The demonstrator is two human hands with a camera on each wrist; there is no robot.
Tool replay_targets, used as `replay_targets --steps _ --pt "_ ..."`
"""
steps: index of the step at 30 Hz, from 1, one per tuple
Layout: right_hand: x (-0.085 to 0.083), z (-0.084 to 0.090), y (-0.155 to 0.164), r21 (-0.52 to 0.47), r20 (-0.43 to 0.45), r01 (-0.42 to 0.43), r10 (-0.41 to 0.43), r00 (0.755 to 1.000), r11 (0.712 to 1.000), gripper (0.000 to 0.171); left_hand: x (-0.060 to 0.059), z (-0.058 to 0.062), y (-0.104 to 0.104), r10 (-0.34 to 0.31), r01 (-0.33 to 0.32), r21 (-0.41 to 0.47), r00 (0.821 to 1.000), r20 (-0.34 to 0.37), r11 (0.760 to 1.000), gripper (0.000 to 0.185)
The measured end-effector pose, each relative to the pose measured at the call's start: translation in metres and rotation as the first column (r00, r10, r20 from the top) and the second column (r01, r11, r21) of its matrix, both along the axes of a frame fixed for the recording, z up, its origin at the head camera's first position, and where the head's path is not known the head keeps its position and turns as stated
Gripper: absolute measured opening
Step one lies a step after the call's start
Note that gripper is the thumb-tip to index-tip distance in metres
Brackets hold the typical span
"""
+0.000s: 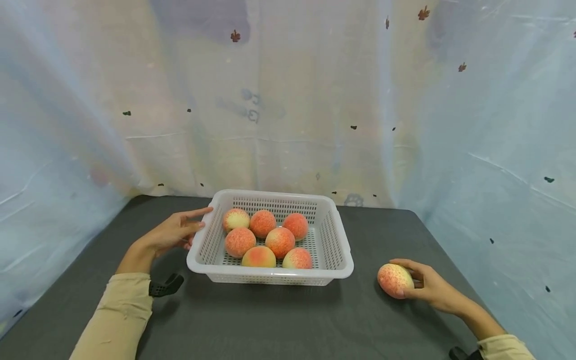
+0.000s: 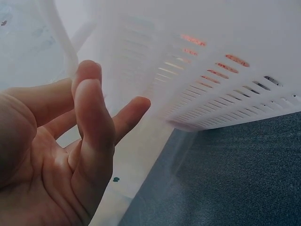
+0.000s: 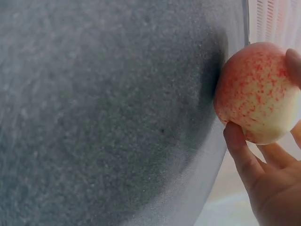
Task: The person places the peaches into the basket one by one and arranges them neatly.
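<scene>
A white slotted basket (image 1: pixel 335 235) stands mid-table with several red-yellow peaches (image 1: pixel 280 241) inside. My left hand (image 1: pixel 180 231) lies with straight fingers against the basket's left wall (image 2: pixel 197 94), holding nothing. On the dark tabletop to the right of the basket rests one more peach (image 1: pixel 394 280), and my right hand (image 1: pixel 425 285) grips it from the right side. In the right wrist view the fingers (image 3: pixel 242 155) curl round that peach (image 3: pixel 256 92).
A dark grey tabletop (image 1: pixel 270 320) runs to a pale patterned sheet (image 1: pixel 288 100) hung behind and on both sides. The table's right edge lies close beside my right hand. A black strap (image 1: pixel 164 286) sits on my left wrist.
</scene>
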State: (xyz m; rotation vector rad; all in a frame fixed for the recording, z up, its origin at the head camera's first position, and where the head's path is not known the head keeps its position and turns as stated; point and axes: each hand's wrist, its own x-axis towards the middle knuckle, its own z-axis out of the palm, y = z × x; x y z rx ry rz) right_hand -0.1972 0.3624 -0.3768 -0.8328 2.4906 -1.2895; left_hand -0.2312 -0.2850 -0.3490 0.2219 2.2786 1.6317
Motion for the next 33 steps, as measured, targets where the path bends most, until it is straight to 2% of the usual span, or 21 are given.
replay_targets --steps 4,10,13,18,25,33 --pt "-0.005 0.005 0.002 -0.013 0.044 0.023 -0.023 0.999 1.0 0.056 0.0 0.0 -0.001 0.008 -0.008 -0.004 1.0 -0.006 1.0 0.072" --pt "-0.016 0.018 -0.004 -0.028 -0.008 0.073 -0.073 0.997 0.997 0.055 0.005 -0.004 -0.006 0.035 -0.036 -0.017 0.999 -0.022 0.999 0.073" --pt "-0.017 0.022 -0.007 -0.025 -0.02 0.093 -0.094 0.995 0.995 0.056 0.005 -0.006 -0.005 0.004 -0.004 0.001 1.0 -0.025 1.0 0.073" --pt "-0.017 0.024 -0.013 -0.047 -0.017 0.116 -0.117 0.993 0.992 0.053 0.004 -0.008 -0.002 -0.001 0.001 0.023 1.0 -0.02 1.0 0.072" --pt "-0.015 0.023 -0.024 -0.081 -0.019 0.083 -0.085 0.996 0.993 0.053 0.003 -0.007 -0.003 -0.016 0.017 0.019 1.0 -0.009 1.0 0.072" --pt "-0.017 0.026 -0.03 -0.108 0.008 0.048 -0.048 0.999 0.993 0.063 0.0 -0.005 -0.003 -0.031 0.032 0.015 0.999 -0.024 0.999 0.072"
